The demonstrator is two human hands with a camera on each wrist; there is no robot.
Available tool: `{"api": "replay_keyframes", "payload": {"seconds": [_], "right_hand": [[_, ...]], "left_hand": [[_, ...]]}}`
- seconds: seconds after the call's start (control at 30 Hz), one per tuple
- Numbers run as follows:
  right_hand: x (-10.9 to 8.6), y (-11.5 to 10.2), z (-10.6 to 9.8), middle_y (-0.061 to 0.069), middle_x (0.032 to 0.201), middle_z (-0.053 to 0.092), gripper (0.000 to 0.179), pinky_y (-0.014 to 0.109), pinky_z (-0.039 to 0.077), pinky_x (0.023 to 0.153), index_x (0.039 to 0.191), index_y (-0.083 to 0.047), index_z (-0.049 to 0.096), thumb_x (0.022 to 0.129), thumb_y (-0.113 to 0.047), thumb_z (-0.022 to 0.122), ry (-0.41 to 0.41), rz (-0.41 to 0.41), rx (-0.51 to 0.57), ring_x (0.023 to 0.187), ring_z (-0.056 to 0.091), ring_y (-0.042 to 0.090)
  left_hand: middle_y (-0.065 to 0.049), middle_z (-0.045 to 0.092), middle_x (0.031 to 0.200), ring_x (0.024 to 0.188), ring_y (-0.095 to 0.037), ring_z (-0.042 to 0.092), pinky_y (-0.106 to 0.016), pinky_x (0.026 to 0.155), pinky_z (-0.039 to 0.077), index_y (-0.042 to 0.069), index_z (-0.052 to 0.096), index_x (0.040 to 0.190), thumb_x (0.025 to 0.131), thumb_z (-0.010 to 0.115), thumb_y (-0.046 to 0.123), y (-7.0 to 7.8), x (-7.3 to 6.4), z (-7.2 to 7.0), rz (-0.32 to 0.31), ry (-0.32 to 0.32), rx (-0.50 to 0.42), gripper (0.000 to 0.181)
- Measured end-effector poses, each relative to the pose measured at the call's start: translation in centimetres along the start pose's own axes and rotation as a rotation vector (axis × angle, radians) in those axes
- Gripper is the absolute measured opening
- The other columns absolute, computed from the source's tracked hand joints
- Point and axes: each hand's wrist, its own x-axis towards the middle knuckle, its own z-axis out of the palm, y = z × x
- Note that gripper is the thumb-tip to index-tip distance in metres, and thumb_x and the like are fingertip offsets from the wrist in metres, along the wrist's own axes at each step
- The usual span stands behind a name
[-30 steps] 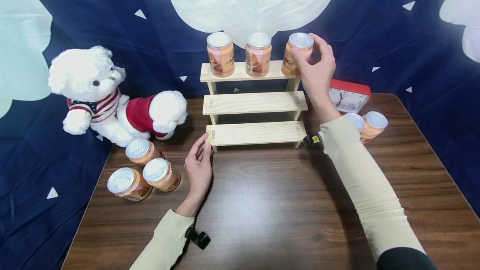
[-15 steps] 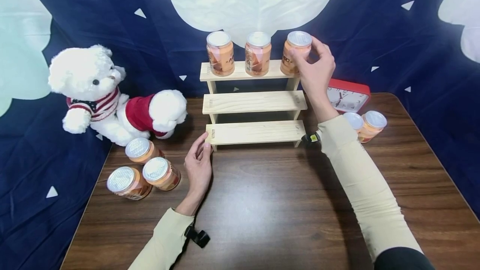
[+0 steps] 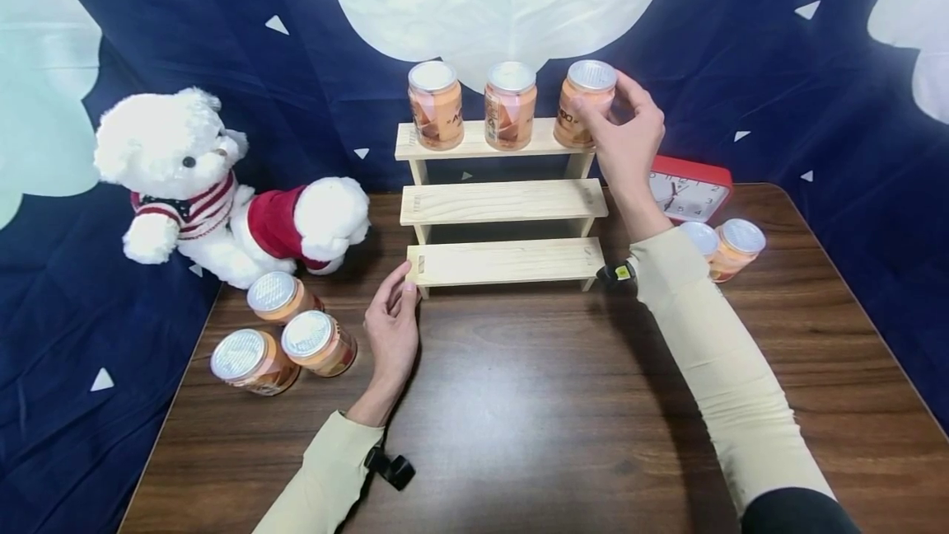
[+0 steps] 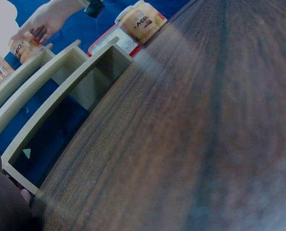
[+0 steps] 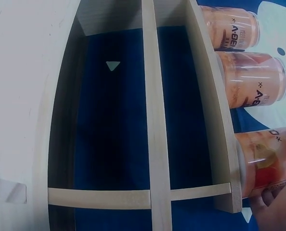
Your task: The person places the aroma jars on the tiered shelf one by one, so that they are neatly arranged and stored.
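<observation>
My right hand (image 3: 626, 134) holds an orange can with a silver lid (image 3: 574, 118), thumb in front and fingers behind. This can is upright at the right end of the top step of a three-tier wooden stand (image 3: 504, 203). To its left on that step stand a middle can (image 3: 510, 110) and a left can (image 3: 437, 110), spaced apart. My left hand (image 3: 393, 332) pinches the left end of the lowest step, and in the left wrist view its fingertips (image 4: 25, 194) show below that end. The two lower steps bear nothing.
Three similar cans (image 3: 319, 344) cluster at the table's left side. A white teddy bear (image 3: 278, 225) lies behind them. At the right, a red clock (image 3: 689, 192) stands behind two more cans (image 3: 736, 250). A dark blue cloth (image 3: 311, 97) hangs behind the wooden table (image 3: 519, 435).
The can in my right hand has shifted very slightly left along the top step over the last second. My left hand has stayed at the lowest step's end.
</observation>
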Motion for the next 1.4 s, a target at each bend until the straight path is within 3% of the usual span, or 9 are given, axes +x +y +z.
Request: {"api": "replay_keyframes", "payload": {"seconds": [0.37, 0.73, 1.0, 1.4], "right_hand": [[-0.2, -0.2, -0.3, 0.011, 0.134, 0.074, 0.065, 0.026, 0.056, 0.103, 0.143, -0.006, 0.074, 0.083, -0.019, 0.099, -0.022, -0.009, -0.013, 0.113, 0.068, 0.017], [-0.9, -0.5, -1.7, 0.012, 0.141, 0.071, 0.073, 0.027, 0.053, 0.114, 0.149, -0.004, 0.069, 0.084, -0.019, 0.099, -0.026, -0.003, -0.009, 0.129, 0.068, 0.019], [-2.2, -0.3, -3.2, 0.017, 0.139, 0.070, 0.070, 0.030, 0.052, 0.115, 0.148, 0.002, 0.068, 0.085, -0.011, 0.096, -0.009, -0.048, 0.024, 0.133, 0.067, 0.028], [-5.1, 1.4, -5.7, 0.012, 0.133, 0.072, 0.060, 0.029, 0.054, 0.108, 0.145, -0.002, 0.072, 0.089, -0.007, 0.092, -0.027, -0.141, -0.013, 0.125, 0.067, 0.018]], "left_hand": [[-0.021, 0.077, 0.127, 0.108, 0.002, 0.068, -0.012, 0.100, 0.053, 0.007, 0.075, 0.143, 0.111, 0.065, 0.003, -0.1, 0.2, 0.0, -0.004, 0.000, -0.009, 0.034], [-0.021, 0.077, 0.127, 0.108, 0.002, 0.068, -0.012, 0.100, 0.053, 0.007, 0.075, 0.143, 0.111, 0.065, 0.002, -0.1, 0.2, 0.0, -0.005, 0.002, -0.013, 0.034], [-0.021, 0.077, 0.127, 0.110, -0.001, 0.069, -0.013, 0.100, 0.053, 0.007, 0.075, 0.143, 0.111, 0.066, 0.003, 0.0, 0.2, 0.0, -0.004, -0.003, -0.009, 0.034], [-0.020, 0.077, 0.130, 0.112, -0.003, 0.069, -0.012, 0.100, 0.053, 0.007, 0.074, 0.144, 0.111, 0.066, 0.005, -0.1, 0.1, 0.0, -0.010, -0.002, -0.007, 0.033]]}}
